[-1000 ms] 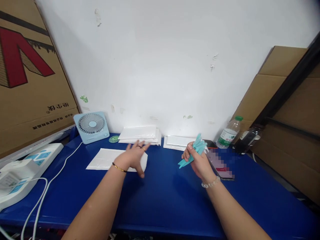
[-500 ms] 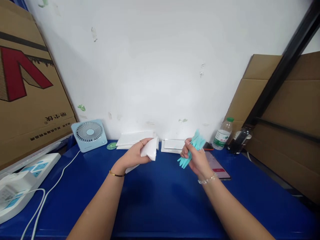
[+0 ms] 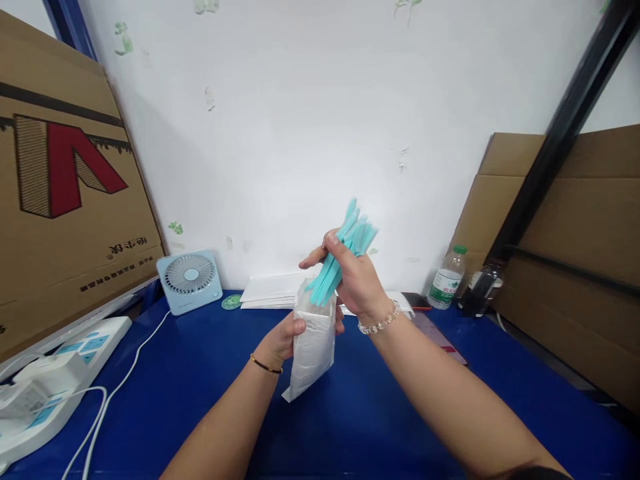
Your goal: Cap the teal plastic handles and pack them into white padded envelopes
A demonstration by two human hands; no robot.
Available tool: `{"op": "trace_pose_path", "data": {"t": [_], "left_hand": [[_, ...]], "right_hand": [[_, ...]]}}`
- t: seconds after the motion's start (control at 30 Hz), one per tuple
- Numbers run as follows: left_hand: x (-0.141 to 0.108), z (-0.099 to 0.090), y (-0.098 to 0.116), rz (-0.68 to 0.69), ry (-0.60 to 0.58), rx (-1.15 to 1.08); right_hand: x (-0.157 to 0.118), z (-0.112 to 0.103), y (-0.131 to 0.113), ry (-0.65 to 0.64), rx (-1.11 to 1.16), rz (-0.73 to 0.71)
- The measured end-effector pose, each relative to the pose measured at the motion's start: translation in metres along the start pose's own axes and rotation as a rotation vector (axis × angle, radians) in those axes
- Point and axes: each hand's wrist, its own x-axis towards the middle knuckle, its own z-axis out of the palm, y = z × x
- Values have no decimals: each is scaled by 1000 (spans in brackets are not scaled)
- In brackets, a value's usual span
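Observation:
A white padded pouch (image 3: 313, 353), its mouth facing up, is held by my left hand (image 3: 285, 339), thumb on the front and fingertips showing round its right edge. My right hand (image 3: 357, 273) grips a bundle of thin turquoise sticks or strips (image 3: 345, 250) between thumb and fingers, above the pouch. The bundle's pointed lower ends are at the pouch's opening; whether they have passed inside is hard to tell.
A light blue fan (image 3: 191, 281) and a white power strip (image 3: 65, 380) with cables stand left. Flat white packets (image 3: 273, 291) lie along the wall. At right are a tablet (image 3: 437, 337), a phone (image 3: 416, 301), a green-capped bottle (image 3: 446, 279) and a dark jar (image 3: 483, 288).
My hands have come together. The white pouch has turned upright and shows its full front, and the turquoise bundle has moved left and up to its mouth. The camera view has shifted slightly.

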Motion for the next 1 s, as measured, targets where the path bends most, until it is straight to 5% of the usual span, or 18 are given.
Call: {"op": "trace_pose_path", "data": {"t": [0.2, 0.37, 0.57, 0.77, 0.9, 1.0], "left_hand": [[2, -2, -4, 10, -141, -271], [5, -1, -12, -48, -140, -276], [8, 6, -12, -36, -112, -417], [3, 15, -2, -15, -97, -523], [2, 7, -1, -101, -47, -425], [5, -7, -8, -222, 101, -233]], "right_hand": [[-8, -12, 7, -238, -145, 204], [-8, -28, 10, -427, -379, 389], [0, -47, 3, -617, -348, 441], [6, -52, 8, -503, -455, 327], [17, -58, 9, -202, -642, 124], [25, -72, 0, 20, -704, -68]]}}
